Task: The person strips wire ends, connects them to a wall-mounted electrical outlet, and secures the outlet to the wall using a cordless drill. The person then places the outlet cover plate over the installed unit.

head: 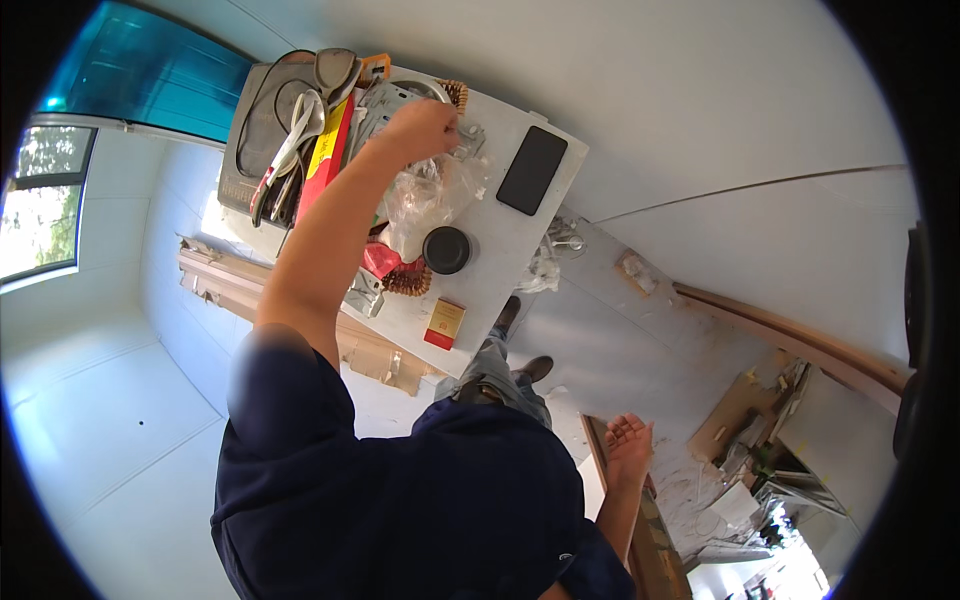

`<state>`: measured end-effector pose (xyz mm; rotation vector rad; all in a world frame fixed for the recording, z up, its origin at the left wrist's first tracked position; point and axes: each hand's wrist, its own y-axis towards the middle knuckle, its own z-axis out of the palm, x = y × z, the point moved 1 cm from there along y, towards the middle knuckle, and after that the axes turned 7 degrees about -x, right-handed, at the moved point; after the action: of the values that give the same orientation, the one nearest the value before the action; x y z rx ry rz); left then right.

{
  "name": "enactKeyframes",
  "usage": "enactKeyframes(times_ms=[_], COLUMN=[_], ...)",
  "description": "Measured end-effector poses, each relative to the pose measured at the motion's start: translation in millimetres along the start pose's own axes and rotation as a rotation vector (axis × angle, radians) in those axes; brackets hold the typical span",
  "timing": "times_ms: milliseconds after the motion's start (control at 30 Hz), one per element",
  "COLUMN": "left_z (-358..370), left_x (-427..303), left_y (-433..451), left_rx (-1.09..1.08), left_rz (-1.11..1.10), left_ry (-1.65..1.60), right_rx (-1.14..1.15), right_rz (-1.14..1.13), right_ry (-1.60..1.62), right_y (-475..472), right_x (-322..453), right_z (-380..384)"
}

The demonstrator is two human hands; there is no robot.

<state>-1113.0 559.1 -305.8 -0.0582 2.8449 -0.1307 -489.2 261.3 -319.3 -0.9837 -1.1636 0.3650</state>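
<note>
My left hand (429, 131) is over a cluttered white table (487, 289), fingers curled above a clear plastic bag (435, 199) and small metal parts (471, 141); whether it grips anything is hidden. A black round lid or container (447, 250) stands beside the bag, and a black smartphone (532, 170) lies to its right. Nearer me is a small gold and red box (445, 324). Coiled brown strips (407, 280) stick out beside a red packet (382, 259). My right hand (628, 442) hangs low at my right side, palm up, with fingers apart and nothing in it.
Kitchen utensils (296, 135), a yellow and red box (327, 157) and a dark case (262, 112) crowd the table's far left. Long brown boards (780, 330) lie along the wall. Cardboard (382, 360) and debris (750, 450) are on the floor.
</note>
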Motion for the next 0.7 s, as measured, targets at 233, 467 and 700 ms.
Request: enactKeyframes(times_ms=[233, 467, 700], left_z=[2.2, 7.2, 10.6], left_x=[42.5, 15.8, -14.0], left_y=[1.5, -13.2, -47.1], left_rx=[0.089, -0.071, -0.332], left_rz=[-0.276, -0.268, -0.280], left_ry=[-0.689, -0.409, -0.268], right_rx=[-0.006, -0.020, 0.047], right_rz=[-0.010, 0.031, 0.055], right_ry=[-0.001, -0.053, -0.109], right_y=[-3.0, 5.3, 25.7], right_x=[-0.2, -0.5, 13.8], right_z=[6.2, 2.8, -0.4])
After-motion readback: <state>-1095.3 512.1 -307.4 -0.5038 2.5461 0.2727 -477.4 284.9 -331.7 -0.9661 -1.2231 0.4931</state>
